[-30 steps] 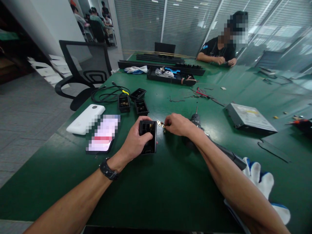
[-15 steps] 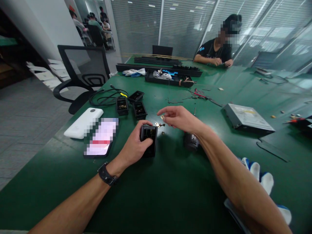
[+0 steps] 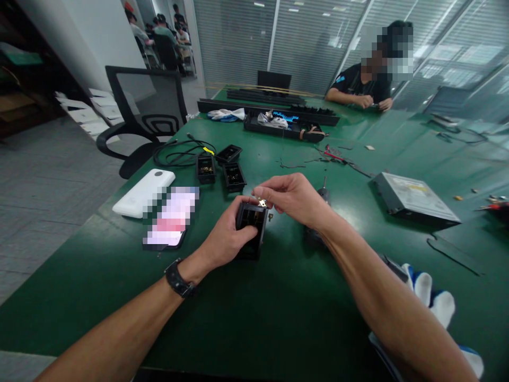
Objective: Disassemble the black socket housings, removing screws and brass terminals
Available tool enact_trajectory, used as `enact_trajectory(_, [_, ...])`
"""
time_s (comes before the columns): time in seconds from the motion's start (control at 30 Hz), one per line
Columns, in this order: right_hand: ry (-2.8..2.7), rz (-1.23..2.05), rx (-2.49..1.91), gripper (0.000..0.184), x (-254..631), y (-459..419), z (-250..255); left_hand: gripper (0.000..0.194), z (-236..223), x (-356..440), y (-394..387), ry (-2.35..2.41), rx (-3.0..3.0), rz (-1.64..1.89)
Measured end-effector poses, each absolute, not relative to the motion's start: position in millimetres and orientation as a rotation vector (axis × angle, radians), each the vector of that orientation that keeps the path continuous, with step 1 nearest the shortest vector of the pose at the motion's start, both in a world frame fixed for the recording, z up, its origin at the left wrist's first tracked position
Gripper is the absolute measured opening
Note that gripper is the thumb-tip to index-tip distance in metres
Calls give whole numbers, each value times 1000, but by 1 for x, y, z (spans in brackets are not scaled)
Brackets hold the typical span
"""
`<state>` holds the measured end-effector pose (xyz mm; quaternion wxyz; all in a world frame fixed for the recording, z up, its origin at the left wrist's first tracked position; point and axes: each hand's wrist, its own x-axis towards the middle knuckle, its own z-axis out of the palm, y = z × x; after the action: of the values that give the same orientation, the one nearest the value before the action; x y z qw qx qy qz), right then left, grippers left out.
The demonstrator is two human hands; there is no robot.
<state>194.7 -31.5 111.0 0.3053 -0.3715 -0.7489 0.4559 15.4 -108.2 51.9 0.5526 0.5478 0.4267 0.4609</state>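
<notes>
In the head view, my left hand (image 3: 228,231) grips an open black plastic box (image 3: 251,248), its thumb inside the front and its fingers round the far side. The box is tipped so that its inside faces me. At its far right rim, my right hand (image 3: 296,199) pinches a small brass-coloured metal plate (image 3: 262,202) between thumb and fingertips. Whether the plate touches the box I cannot tell. A tiny brass piece (image 3: 270,217) lies on the green table just right of the box. Behind my right wrist is a dark tool with a thin shaft (image 3: 323,195), partly hidden.
Several similar black boxes (image 3: 234,176) holding brass bits stand beyond my left hand, near a coiled black cable (image 3: 170,154). A white power bank (image 3: 143,193) and a phone (image 3: 175,215) lie left. Right are a metal drive (image 3: 417,199) and gloves (image 3: 441,307). A co-worker (image 3: 358,87) sits opposite.
My right hand has come down and closer to the box, bringing the pinched brass plate to its far right rim. My left hand still holds the box. The whole view has shifted slightly.
</notes>
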Motion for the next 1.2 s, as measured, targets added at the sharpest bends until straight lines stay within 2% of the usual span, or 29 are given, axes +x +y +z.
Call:
enact_trajectory(0.13, [-1981,1201,-982,27,192,-33,109,46,54,15,-108,1035,1366,1131])
enact_trajectory(0.67, [-1926,1382,-989,35,192,-32,102,55,55,15,-110,1054,1414,1174])
enact_trajectory(0.8, [-2057,1321,-989,37,196,-33,108,58,58,14,-112,1075,1455,1188])
enact_trajectory(1.0, [-2210,1224,-990,31,203,-33,118,79,62,12,-114,1068,1586,1161])
enact_trajectory(1.2, [-2223,1228,-1019,26,202,-36,121,77,60,12,-113,1010,1668,1149])
